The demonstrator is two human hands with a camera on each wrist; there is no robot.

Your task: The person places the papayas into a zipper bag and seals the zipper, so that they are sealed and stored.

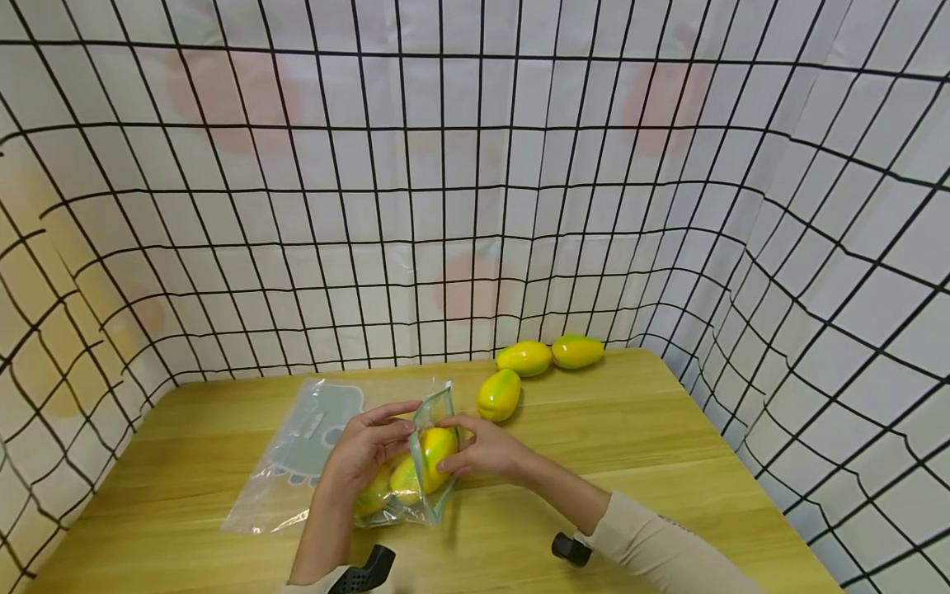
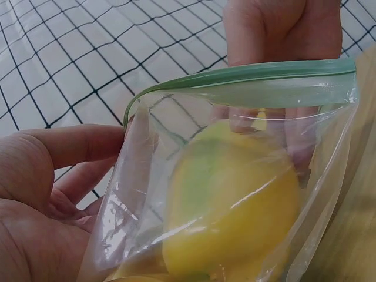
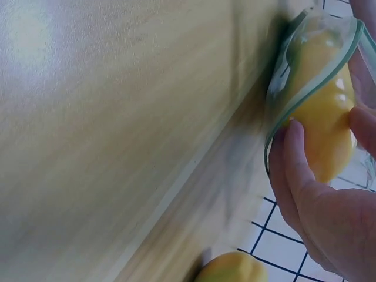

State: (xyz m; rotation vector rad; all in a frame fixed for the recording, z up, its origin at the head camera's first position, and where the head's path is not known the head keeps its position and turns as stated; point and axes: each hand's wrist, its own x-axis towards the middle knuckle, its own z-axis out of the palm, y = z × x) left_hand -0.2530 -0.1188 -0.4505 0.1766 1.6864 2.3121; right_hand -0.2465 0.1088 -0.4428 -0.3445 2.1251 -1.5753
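Observation:
A clear zip bag (image 1: 387,516) with a green zip edge (image 2: 252,75) stands with its mouth turned toward the right. My left hand (image 1: 369,445) grips the bag's edge beside the mouth, fingertips at the end of the zip in the left wrist view. My right hand (image 1: 486,447) reaches into the mouth and holds a glossy yellow-green papaya (image 3: 326,117), thumb on one side and fingers on the other. That papaya lies partly inside the bag. Deeper in the bag, more papayas (image 1: 373,495) show through the plastic.
A flat clear bag with a blue-grey print (image 1: 319,429) lies on the wooden table (image 1: 631,495) at left. Three loose papayas sit toward the back: one nearer papaya (image 1: 499,396) and two by the black wire grid (image 1: 460,247), which borders the table's back and sides.

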